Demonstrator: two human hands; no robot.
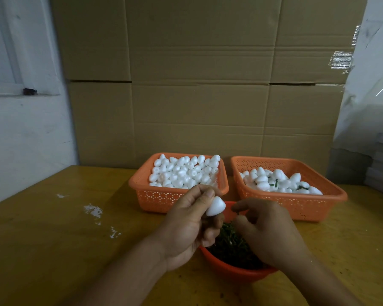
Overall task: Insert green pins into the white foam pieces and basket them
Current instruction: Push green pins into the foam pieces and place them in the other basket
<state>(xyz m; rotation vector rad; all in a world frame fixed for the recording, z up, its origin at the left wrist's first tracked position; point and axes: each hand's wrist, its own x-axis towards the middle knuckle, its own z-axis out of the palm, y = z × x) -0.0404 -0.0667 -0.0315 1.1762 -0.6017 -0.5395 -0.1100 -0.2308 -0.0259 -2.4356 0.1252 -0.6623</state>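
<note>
Left hand [192, 219] raised, fingers curled; right hand [268, 228] pinching.

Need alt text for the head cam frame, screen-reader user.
Left hand holds a white foam piece over a red bowl of green pins, right hand pinching beside it. Behind sit two orange baskets of foam pieces on a wooden table.

Matt white foam piece [215, 209]; perforated orange plastic baskets [155, 200]; smooth yellowish wooden tabletop [53, 239]; creased brown cardboard [197, 85] behind.
</note>
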